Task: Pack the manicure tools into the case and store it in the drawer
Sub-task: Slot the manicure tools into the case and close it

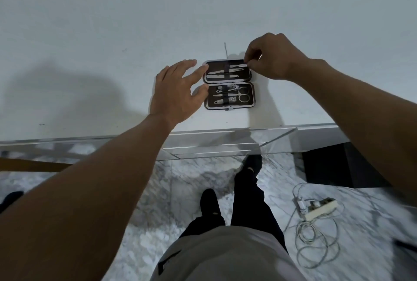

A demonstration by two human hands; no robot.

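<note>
An open manicure case (229,84) lies flat on the white tabletop (112,43) near its front edge, dark inside, with metal tools held under elastic bands in both halves. Scissors (243,94) and clippers sit in the near half. My left hand (178,93) rests with spread fingers against the case's left side, holding nothing. My right hand (270,57) pinches a thin metal tool (237,65) at the far half's right end, the tool lying along that half. One thin metal pick (225,49) lies loose on the table just behind the case.
A mirrored drawer front (214,145) runs under the table edge below the case, and it looks closed. On the marble floor at the right lie a white power strip (318,208) and a tangle of white cable (316,242). My legs stand below the edge.
</note>
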